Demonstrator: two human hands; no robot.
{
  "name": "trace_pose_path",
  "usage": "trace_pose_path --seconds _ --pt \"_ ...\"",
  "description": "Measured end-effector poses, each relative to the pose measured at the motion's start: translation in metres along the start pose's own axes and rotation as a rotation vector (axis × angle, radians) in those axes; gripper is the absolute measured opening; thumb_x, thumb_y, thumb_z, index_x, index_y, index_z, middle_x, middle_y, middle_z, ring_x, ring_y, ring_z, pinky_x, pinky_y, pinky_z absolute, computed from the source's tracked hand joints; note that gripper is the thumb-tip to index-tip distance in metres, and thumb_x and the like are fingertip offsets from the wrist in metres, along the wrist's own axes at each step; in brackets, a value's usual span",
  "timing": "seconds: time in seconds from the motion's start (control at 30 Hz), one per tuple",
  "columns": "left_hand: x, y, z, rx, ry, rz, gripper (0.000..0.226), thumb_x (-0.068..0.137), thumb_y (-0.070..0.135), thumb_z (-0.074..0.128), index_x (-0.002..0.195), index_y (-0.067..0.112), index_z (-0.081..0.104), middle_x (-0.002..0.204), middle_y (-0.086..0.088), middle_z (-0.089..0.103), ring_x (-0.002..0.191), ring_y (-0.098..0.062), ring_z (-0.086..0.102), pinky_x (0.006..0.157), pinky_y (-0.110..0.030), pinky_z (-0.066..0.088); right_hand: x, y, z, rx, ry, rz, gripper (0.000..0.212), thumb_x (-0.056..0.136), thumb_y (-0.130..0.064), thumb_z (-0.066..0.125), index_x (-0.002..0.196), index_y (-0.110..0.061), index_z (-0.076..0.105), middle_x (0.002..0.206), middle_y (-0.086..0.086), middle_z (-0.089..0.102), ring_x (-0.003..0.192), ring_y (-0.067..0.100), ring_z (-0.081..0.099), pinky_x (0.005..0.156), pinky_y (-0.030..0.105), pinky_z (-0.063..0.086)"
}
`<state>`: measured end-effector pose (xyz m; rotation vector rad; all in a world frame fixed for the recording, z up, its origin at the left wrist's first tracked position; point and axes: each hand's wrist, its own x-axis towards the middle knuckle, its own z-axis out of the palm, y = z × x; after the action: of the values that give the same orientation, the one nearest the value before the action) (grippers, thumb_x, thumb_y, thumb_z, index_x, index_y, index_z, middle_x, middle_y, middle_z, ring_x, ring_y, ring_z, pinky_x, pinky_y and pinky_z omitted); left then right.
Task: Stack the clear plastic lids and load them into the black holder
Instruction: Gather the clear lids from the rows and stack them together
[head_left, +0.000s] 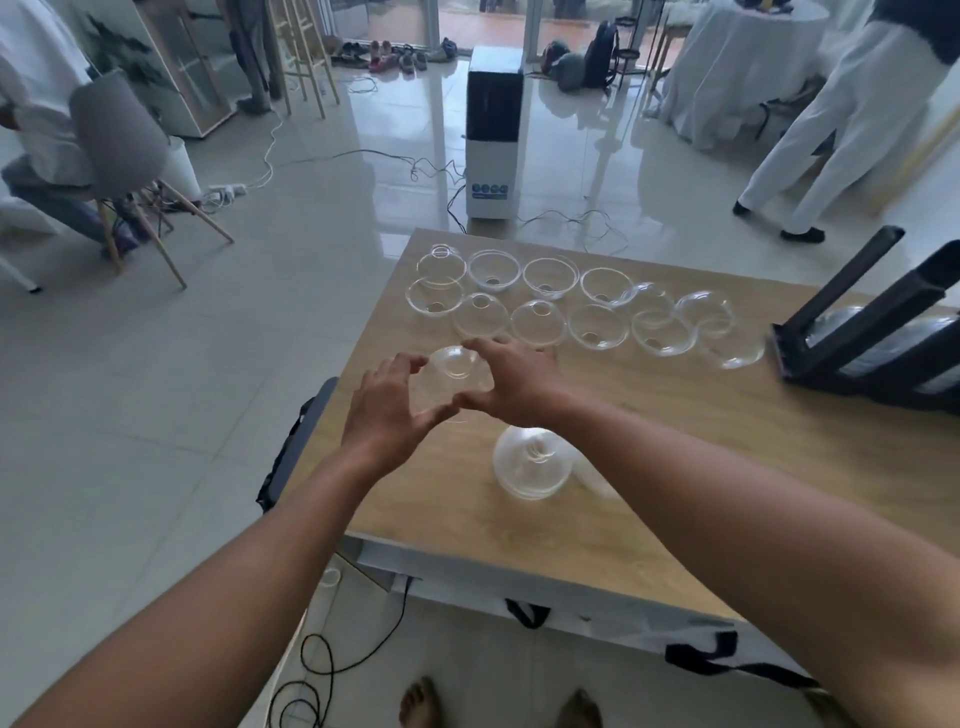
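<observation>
Most lids are still loose; only a small stack has been made so far.

One clear dome lid (456, 375) is held between the left hand (387, 410) and the right hand (511, 382), fingers and thumbs curled round its rim, above the near-left part of the tabletop (675, 467). A short stack of lids (530, 462) is seen just nearer, under the right forearm (how many it contains cannot be counted). About a dozen single lids (540, 278) are spread in two rows across the far side, some dome up and some rim up, several touching. The black holder (878, 332) is lying tilted at the right edge, and something clear is glimpsed between its rails, so it may be partly loaded. Stacking is judged to be at an early stage, with most of the loading left.
</observation>
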<state>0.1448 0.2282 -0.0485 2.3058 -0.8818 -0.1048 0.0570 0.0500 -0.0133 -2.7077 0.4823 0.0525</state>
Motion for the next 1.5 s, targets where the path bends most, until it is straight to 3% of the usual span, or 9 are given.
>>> trace_pose_path --seconds 0.17,0.33,0.47,0.6,0.9,1.07,1.27,1.4,1.5 --pt "0.008 0.034 0.009 -0.252 -0.045 0.038 0.071 0.074 0.042 0.088 0.132 0.020 0.053 0.128 0.002 0.055 0.102 -0.010 0.063 0.085 -0.029 0.053 -0.019 0.025 -0.024 0.156 0.047 0.064 0.082 0.084 -0.060 0.076 0.153 -0.032 0.044 0.148 -0.002 0.052 0.127 0.020 0.059 0.109 0.051 0.041" --pt "0.018 0.078 0.037 -0.282 -0.108 0.119 0.072 0.075 0.036 0.089 0.134 0.016 0.054 0.129 0.000 0.056 0.099 -0.010 0.064 0.086 -0.028 0.054 -0.049 0.065 -0.045 0.190 0.097 0.153 0.080 0.085 -0.055 0.077 0.154 -0.031 0.043 0.150 -0.003 0.052 0.131 0.021 0.056 0.110 0.051 0.039" --pt "0.019 0.109 0.066 -0.251 -0.156 0.169 0.073 0.075 0.045 0.087 0.134 0.020 0.053 0.131 0.004 0.059 0.105 -0.012 0.062 0.083 -0.029 0.049 -0.078 0.102 -0.059 0.199 0.115 0.212 0.080 0.086 -0.056 0.076 0.154 -0.031 0.043 0.148 -0.003 0.054 0.129 0.018 0.057 0.111 0.052 0.036" --pt "0.016 0.132 0.090 -0.122 -0.199 0.235 0.072 0.073 0.056 0.084 0.131 0.024 0.057 0.128 0.005 0.063 0.113 -0.016 0.062 0.092 -0.038 0.051 -0.106 0.136 -0.058 0.211 0.112 0.268 0.077 0.085 -0.059 0.075 0.152 -0.036 0.045 0.141 -0.007 0.055 0.116 0.014 0.062 0.106 0.047 0.033" --pt "-0.002 0.138 0.119 0.261 -0.372 0.339 0.072 0.072 0.078 0.065 0.126 0.031 0.054 0.124 0.014 0.064 0.120 -0.015 0.056 0.099 -0.039 0.036 -0.143 0.166 0.003 0.248 0.088 0.367 0.083 0.081 -0.069 0.071 0.152 -0.035 0.043 0.145 -0.010 0.053 0.127 0.013 0.057 0.108 0.049 0.034" --pt "-0.006 0.136 0.125 0.301 -0.400 0.315 0.071 0.073 0.074 0.068 0.128 0.031 0.053 0.127 0.015 0.064 0.122 -0.014 0.056 0.101 -0.039 0.036 -0.147 0.168 0.016 0.255 0.080 0.347 0.083 0.084 -0.070 0.067 0.154 -0.037 0.037 0.151 -0.011 0.047 0.135 0.012 0.051 0.112 0.057 0.033" --pt "-0.002 0.129 0.113 0.213 -0.439 0.336 0.075 0.073 0.072 0.068 0.133 0.030 0.052 0.133 0.015 0.061 0.126 -0.013 0.052 0.104 -0.039 0.036 -0.145 0.170 0.001 0.217 0.044 0.337 0.085 0.080 -0.081 0.058 0.152 -0.042 0.038 0.150 -0.014 0.043 0.129 0.012 0.053 0.111 0.058 0.030" --pt "0.006 0.098 0.084 -0.052 -0.326 0.217 0.049 0.081 0.050 0.077 0.121 0.027 0.063 0.113 0.015 0.066 0.102 -0.008 0.062 0.090 -0.036 0.052 -0.115 0.157 -0.024 0.174 0.162 0.316 0.079 0.082 -0.080 0.052 0.148 -0.038 0.046 0.146 -0.011 0.050 0.128 0.013 0.056 0.106 0.053 0.033" --pt "0.000 0.061 0.063 -0.077 -0.261 0.060 0.031 0.085 0.041 0.077 0.111 0.029 0.065 0.101 0.017 0.066 0.090 -0.004 0.063 0.080 -0.035 0.055 -0.074 0.134 -0.031 0.114 0.125 0.222 0.075 0.085 -0.072 0.060 0.148 -0.034 0.047 0.147 -0.007 0.053 0.133 0.017 0.052 0.109 0.055 0.034"
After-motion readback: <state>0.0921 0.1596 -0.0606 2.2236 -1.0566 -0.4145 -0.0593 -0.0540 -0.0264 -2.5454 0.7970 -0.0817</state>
